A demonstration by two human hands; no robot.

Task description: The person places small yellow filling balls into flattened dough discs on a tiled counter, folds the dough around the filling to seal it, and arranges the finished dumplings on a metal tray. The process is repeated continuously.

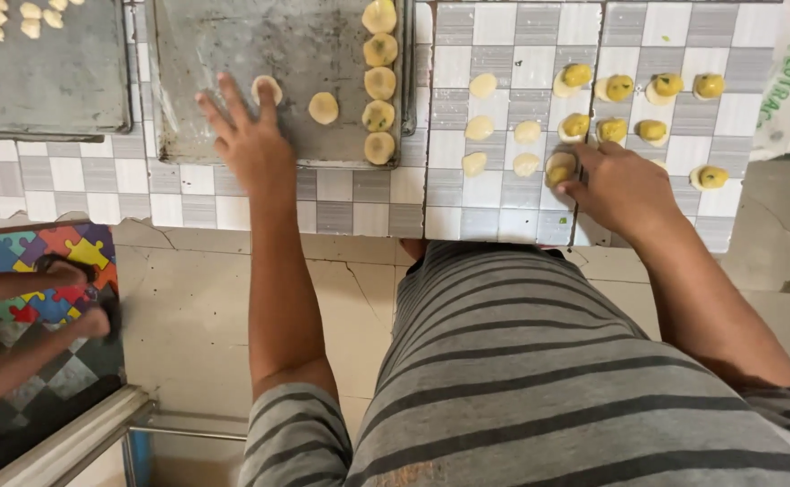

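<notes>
On tiled counter (359, 203), left hand (249, 140) lies flat, fingers spread, on metal tray (233, 54); fingertips touch pale dough disc (266, 87). Second disc (324, 107) just right of hand, column of filled discs (379, 81) further right. Right hand (619, 185) curls, fingertips pinching filled dough piece (560, 168) on counter. Plain rounds (503, 135) left of it, yellow-topped pieces (638, 108) beyond fingers.

Grey-and-white checked tiled counter (494, 203) spans 12 o'clock. Cracked beige concrete floor (197, 316) below, centre. Multicoloured jigsaw-pattern foam mat (16, 257) at 9 o'clock. Metal rail frame (97, 428) at 7 o'clock. Soft daylight.
</notes>
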